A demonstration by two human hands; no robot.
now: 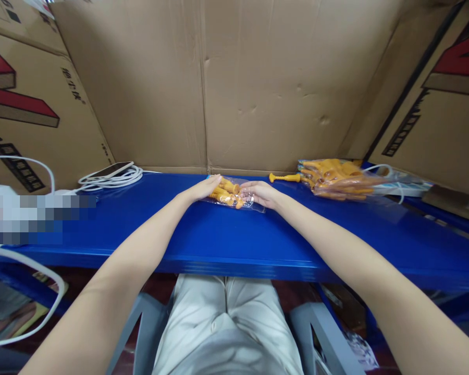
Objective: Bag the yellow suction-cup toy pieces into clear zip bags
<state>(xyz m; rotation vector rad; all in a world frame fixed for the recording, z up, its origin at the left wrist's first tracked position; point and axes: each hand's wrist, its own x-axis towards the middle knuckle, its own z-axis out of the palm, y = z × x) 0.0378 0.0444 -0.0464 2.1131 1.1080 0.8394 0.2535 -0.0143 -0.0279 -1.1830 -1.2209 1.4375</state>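
Note:
A small clear plastic bag of orange toy pieces (231, 196) lies on the blue table (226, 239) near its far edge. My left hand (203, 188) rests on the bag's left side, fingers lying over the orange pieces. On the bag's right side lies my right hand (261, 194), its fingers curled onto the plastic. Both hands touch the bag, which stays flat on the table. Whether either hand grips it firmly is hard to judge.
A pile of bagged orange pieces (336, 178) and one loose orange piece (284, 177) lie at the back right. A phone (108, 170) on coiled white cable (113, 179) sits back left. Cardboard walls (234, 83) enclose the table.

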